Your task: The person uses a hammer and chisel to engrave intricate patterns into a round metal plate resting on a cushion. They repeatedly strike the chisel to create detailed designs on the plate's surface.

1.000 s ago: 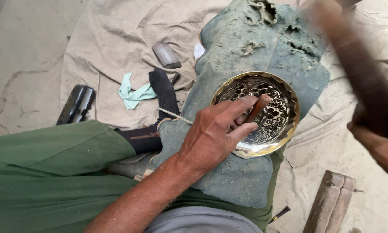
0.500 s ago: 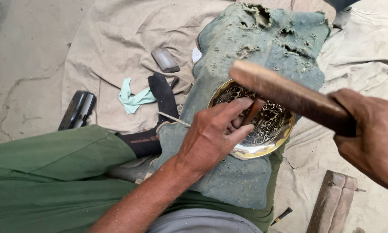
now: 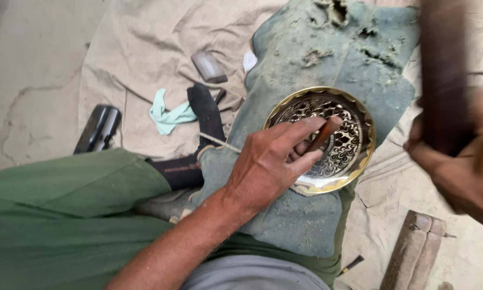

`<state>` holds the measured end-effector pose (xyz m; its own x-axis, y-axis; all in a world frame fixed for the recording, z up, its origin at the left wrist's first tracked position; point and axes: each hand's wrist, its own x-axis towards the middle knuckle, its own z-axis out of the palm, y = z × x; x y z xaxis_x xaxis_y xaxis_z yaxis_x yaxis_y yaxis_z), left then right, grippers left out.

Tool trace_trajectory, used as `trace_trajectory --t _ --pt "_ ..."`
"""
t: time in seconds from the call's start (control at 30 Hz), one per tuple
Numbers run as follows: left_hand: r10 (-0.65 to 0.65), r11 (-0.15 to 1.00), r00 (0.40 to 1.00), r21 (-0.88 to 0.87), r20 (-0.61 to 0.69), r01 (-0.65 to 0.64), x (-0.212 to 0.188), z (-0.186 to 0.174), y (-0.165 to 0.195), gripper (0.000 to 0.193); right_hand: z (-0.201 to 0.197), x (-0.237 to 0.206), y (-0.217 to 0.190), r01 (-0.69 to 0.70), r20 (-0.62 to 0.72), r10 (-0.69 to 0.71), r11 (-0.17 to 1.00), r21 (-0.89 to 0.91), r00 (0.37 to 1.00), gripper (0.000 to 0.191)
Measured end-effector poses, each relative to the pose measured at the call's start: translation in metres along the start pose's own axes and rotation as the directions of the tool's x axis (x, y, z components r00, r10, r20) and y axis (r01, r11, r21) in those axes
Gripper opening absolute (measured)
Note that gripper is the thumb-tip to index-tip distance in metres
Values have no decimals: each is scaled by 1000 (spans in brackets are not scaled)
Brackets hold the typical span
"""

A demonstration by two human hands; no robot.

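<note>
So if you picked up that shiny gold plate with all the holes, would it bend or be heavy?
The plate looks like thin metal, so it is probably stiff, not floppy. The cut-out pattern removes much of the middle, so it is likely light for its size. Its polished rim might feel slippery, and it is round, so on edge it could roll. Here it lies flat on the green pad under the left hand.

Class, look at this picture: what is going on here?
A seated person works on a round brass plate lying on a rough green block. The left hand holds a short punch tilted against the plate's patterned face. The right hand grips a wooden mallet, raised and blurred. A cloth scrap and small tools lie on the canvas.
</note>
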<state>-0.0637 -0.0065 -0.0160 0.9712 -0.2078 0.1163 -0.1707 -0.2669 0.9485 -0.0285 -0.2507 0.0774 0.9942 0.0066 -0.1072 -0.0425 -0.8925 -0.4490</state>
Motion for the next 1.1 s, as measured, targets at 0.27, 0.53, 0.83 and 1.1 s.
trace_trajectory --t 0.27,0.53,0.83,1.1 --pt "32 999 999 -4 -8 -32 2 -1 1 50 -4 1 -2 95 179 -66 982 -162 982 40" --pt "24 1000 1000 -8 -19 -24 0 -1 2 48 -2 -7 26 101 239 -15 930 -354 971 34" --pt "52 998 998 17 23 -53 2 -1 -1 52 -8 -19 80 76 236 8 936 -345 972 33" --pt "78 997 997 27 28 -78 4 0 -1 54 4 -27 135 -21 80 35 984 -175 996 39"
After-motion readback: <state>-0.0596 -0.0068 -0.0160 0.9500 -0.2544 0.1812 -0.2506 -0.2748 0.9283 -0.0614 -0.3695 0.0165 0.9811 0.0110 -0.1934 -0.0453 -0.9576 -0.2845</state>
